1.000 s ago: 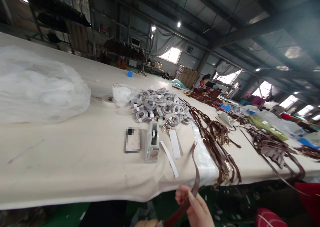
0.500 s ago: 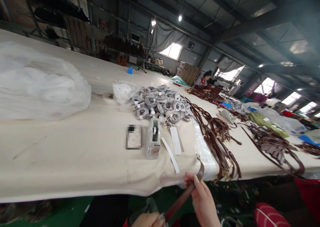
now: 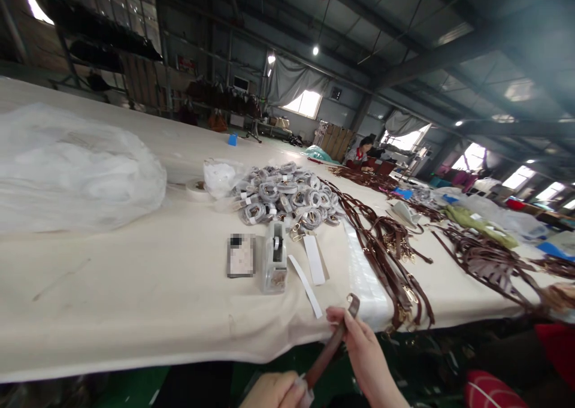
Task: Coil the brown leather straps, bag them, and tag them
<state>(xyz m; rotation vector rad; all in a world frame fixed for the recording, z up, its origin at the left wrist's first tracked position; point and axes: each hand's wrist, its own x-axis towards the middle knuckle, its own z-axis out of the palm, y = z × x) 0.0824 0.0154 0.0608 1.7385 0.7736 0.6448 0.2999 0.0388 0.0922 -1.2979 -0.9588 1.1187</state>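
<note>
A brown leather strap [image 3: 324, 359] stretches between my two hands at the table's front edge. My left hand [image 3: 274, 391], low in the picture, is closed around its lower part, where a bit of whitish wrap shows at the fingers. With thumb and fingers, my right hand [image 3: 362, 351] pinches the strap near its upper end. That end curls over, with a small gold-coloured metal piece at the tip. Beyond my hands lie a narrow white paper strip [image 3: 306, 287] and a wider white card [image 3: 314, 259].
A tape dispenser [image 3: 274, 258] stands beside a phone-like blurred object [image 3: 241, 256]. Behind them is a heap of coiled, wrapped straps [image 3: 287, 192]. Long brown straps [image 3: 381, 246] with metal clasps lie at right. A large plastic bag [image 3: 76, 168] covers the left side. A person [image 3: 359, 155] sits far back.
The strap's free end now stands closer to my right fingers and curls more. My left hand has shifted slightly up and right. At the far right edge, a co-worker's hand has come into view.
</note>
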